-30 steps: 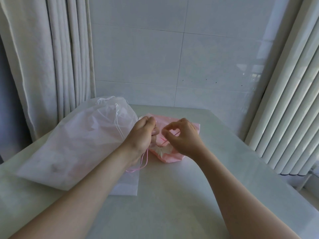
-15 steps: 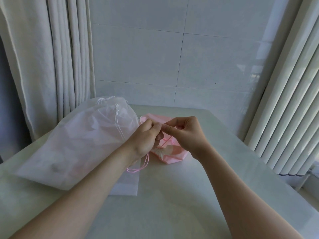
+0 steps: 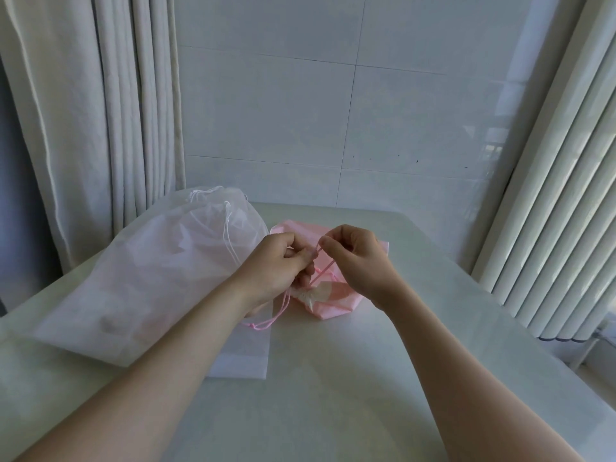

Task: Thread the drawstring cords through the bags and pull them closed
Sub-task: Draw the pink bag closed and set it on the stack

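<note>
1. Step in hand: closing the pink bag, which lies on the table just beyond both hands, its mouth puckered and turned toward the person.
2. Right hand: pinching the pink cord between thumb and forefinger, other fingers curled in, with the strand held taut and slanting up from the gathered mouth.
3. Left hand: fingers curled round the same cord close to the mouth, with the exact hold hidden behind the knuckles.
4. Below the left wrist: a slack knotted loop of that cord, trailing onto the table.
5. Judging by the tight gathers: threading finished on this bag, and the pull-closed stage well along.
6. Next move, most likely: draw the strand out while bracing the mouth, until no gap remains. Calls for a steady pull along the channel rather than upward, or the light bag could lift off the table. Calls also for a firm pinch, as so thin a cord probably slips.
7. Just beside, on the left: the white bag, with its white cord threaded and its top gathered at the far end. Seemingly done.
</note>
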Demonstrator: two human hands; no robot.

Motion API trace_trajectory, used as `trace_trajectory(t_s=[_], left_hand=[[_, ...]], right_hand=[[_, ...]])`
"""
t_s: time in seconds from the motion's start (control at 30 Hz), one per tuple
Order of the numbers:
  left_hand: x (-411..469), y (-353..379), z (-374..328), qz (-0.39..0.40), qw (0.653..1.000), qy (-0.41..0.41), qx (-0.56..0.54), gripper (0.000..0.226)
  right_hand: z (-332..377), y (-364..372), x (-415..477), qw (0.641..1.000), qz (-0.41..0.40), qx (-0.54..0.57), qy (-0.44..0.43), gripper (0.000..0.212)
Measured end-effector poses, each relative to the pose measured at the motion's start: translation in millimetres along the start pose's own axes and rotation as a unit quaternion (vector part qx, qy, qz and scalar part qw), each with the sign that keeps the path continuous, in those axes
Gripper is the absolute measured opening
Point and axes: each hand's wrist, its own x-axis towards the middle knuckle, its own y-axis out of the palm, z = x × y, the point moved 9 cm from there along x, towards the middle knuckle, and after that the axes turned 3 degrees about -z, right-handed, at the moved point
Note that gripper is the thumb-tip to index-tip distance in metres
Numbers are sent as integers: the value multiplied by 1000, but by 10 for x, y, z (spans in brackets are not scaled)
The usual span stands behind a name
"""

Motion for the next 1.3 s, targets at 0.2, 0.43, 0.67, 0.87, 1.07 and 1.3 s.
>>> trace_trajectory(t_s=[0.2,0.43,0.67,0.87,1.07,1.3], left_hand=[[-37,-36,10,-1,1000,-8,11,14],[-49,0,-18,7,991,15,130,16],[-110,188,-100,65,949,78,297,15],[-91,192,-39,74,972,60,214,23],[-73,158,16,51,994,15,94,19],[-62,119,87,19,999,-26,12,26]], right_hand=[[155,23,-23,976,-9,-190,-108,14],[84,-58,-20,999,50,12,-14,35],[32,-226,19,974,-34,215,66,24],[198,-549,7,969,-187,157,-19,29],[258,-262,16,956,-141,-219,-133,33],[348,-82,-73,963,-10,-225,-147,37]])
